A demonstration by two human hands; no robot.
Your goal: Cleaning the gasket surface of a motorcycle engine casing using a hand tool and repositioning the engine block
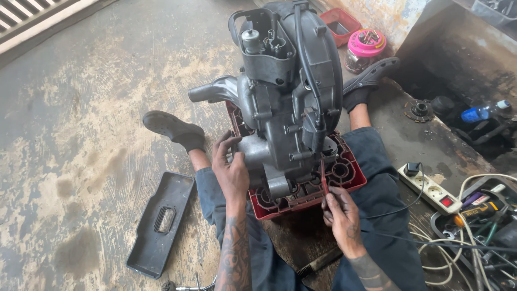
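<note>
A grey metal engine (285, 86) stands upright on a red plastic crate (350, 178) between my spread legs. My left hand (230, 167) grips the engine's lower left casing, fingers wrapped on the metal. My right hand (340, 213) holds a thin red-handled tool (323, 175), its tip pointing up at the engine's lower right side. Black cables run down the engine's front.
A dark grey plastic cover (159, 226) lies on the concrete floor at left. A white power strip (431, 188) and a tray of tools and cables (479, 226) sit at right. A pink-lidded jar (365, 48) and a red box (340, 24) stand behind the engine.
</note>
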